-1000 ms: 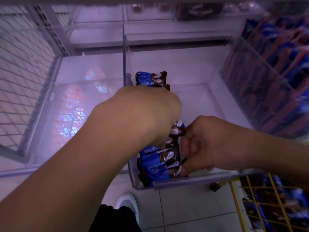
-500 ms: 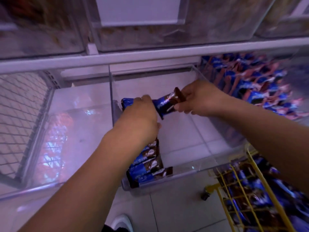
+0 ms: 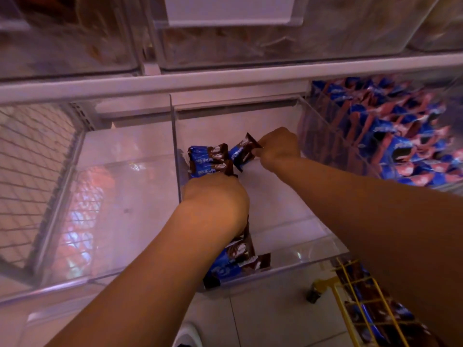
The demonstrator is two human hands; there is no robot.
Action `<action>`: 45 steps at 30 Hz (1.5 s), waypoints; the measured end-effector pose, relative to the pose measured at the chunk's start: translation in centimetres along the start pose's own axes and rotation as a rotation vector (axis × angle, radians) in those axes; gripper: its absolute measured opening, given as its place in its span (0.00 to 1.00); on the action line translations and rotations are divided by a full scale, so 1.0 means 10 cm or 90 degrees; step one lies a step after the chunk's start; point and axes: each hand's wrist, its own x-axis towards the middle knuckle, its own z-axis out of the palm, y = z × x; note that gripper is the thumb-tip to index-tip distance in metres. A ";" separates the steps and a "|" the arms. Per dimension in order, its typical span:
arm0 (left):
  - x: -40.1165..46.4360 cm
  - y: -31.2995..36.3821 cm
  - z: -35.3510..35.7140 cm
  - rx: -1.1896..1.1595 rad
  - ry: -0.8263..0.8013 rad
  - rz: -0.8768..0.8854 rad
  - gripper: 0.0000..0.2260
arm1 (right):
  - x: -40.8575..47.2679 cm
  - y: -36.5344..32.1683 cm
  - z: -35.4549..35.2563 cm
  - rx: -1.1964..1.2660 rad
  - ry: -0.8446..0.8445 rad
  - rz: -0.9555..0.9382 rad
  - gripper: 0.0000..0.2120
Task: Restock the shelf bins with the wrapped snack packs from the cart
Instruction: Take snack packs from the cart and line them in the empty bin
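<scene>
half a second ago the right hand held one snack pack high over the clear bin; now it has dropped lower, pinching that pack by its end just beside the row of packs ahead of the left hand, which rests curled on the row, grip unclear. placement looks close; the yellow cart waits below the right forearm

A wire mesh panel stands at my shelf's left end, pale floor tiles below, my white shoe under the front edge.
</scene>
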 end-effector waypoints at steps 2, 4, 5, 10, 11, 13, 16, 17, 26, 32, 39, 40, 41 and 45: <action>0.00 0.00 -0.01 -0.010 -0.010 -0.006 0.23 | 0.01 0.04 0.03 0.053 0.024 0.010 0.12; 0.00 0.01 0.00 -0.016 -0.012 -0.008 0.22 | -0.03 0.10 0.06 0.108 0.051 0.000 0.10; 0.00 0.00 0.00 -0.020 -0.008 -0.004 0.21 | -0.05 0.12 0.08 0.115 0.053 -0.002 0.10; 0.01 0.00 0.02 -0.024 0.021 0.017 0.21 | -0.07 0.18 0.14 0.022 0.027 0.006 0.09; 0.01 -0.01 0.02 -0.025 0.025 0.017 0.21 | -0.07 0.17 0.15 -0.003 0.016 0.002 0.10; 0.01 -0.02 0.00 -0.024 0.029 0.018 0.21 | -0.08 0.15 0.17 -0.027 -0.022 -0.002 0.12; 0.04 -0.03 -0.01 -0.031 0.019 0.022 0.21 | -0.08 0.14 0.19 -0.004 -0.077 0.017 0.13; 0.05 -0.03 -0.02 -0.035 0.014 0.018 0.21 | -0.08 0.14 0.19 -0.002 -0.089 0.016 0.13; -0.08 0.00 -0.08 -0.039 0.206 0.033 0.14 | -0.70 0.03 -0.88 -0.143 -0.169 -0.241 0.20; -0.60 0.63 -0.07 -0.290 0.583 0.352 0.12 | -1.86 0.98 -2.25 -0.187 0.076 -0.302 0.06; -0.80 1.90 0.37 -0.112 0.356 0.612 0.20 | -2.17 2.11 -2.38 -0.407 -0.372 0.120 0.48; -0.76 2.01 0.38 -0.075 0.338 0.614 0.22 | -2.15 2.15 -2.37 -0.390 -0.380 0.121 0.51; -0.71 2.13 0.39 -0.039 0.318 0.608 0.24 | -2.13 2.17 -2.36 -0.392 -0.387 0.123 0.53; -0.41 2.49 0.46 0.181 0.161 0.505 0.41 | -2.10 2.26 -2.23 -0.496 -0.453 0.132 0.56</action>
